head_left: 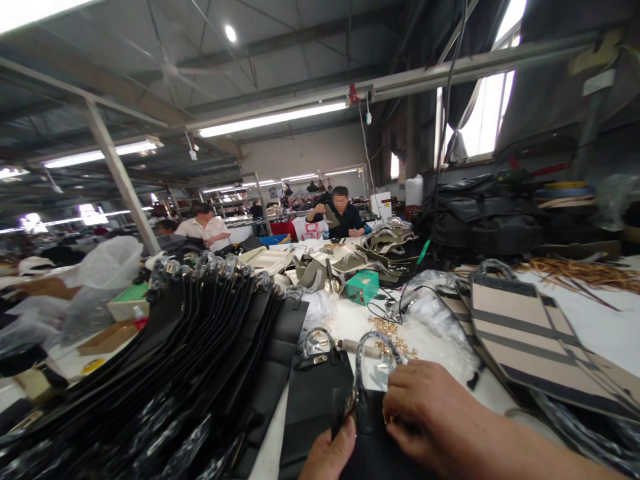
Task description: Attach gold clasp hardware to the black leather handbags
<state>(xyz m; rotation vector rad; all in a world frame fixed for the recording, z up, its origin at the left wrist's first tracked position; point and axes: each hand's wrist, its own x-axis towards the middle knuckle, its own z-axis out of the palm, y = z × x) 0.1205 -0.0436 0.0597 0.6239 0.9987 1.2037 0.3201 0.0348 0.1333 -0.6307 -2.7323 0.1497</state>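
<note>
The left grip pinches a black bag near its clasp; the right grip is curled right of the handle, its hold unclear.

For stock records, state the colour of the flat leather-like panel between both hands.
Black panel; best in head view.

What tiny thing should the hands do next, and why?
Maybe the right hand should press gently beside the wrapped handle, because its fingers are already curled there while the left hand grips the black panel.
</note>
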